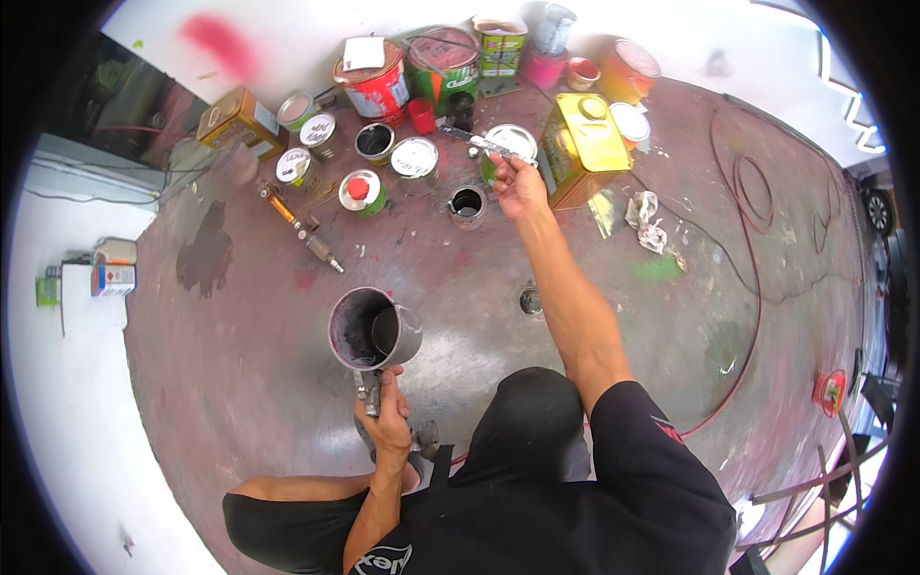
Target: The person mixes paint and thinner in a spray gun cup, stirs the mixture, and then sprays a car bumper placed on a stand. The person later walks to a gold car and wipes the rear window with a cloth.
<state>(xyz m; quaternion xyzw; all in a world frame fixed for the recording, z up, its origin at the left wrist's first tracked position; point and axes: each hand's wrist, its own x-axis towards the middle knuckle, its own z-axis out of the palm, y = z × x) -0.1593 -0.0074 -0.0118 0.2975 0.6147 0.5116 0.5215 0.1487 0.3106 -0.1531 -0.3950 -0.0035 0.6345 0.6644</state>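
Note:
In my left hand [385, 422], low in front of me, is a spray gun [367, 391] with its large open cup [402, 337] on top. The cup's inside is dark with paint stains. My right hand [522, 189] reaches forward, fingers closed on a thin, paint-stained stirring stick [465, 137]. This stick points left, above the white-lidded can [511, 141]. A small cup of dark paint [468, 205] stands on the floor just left of my right hand. To its right is a yellow rectangular tin [586, 144].
Several paint cans, including a red one [379, 94] and a green one [448, 91], line the wall. An orange-handled tool [302, 230] lies on the stained floor [460, 316]. Crumpled paper [649, 222] and a red hose [754, 316] are at the right.

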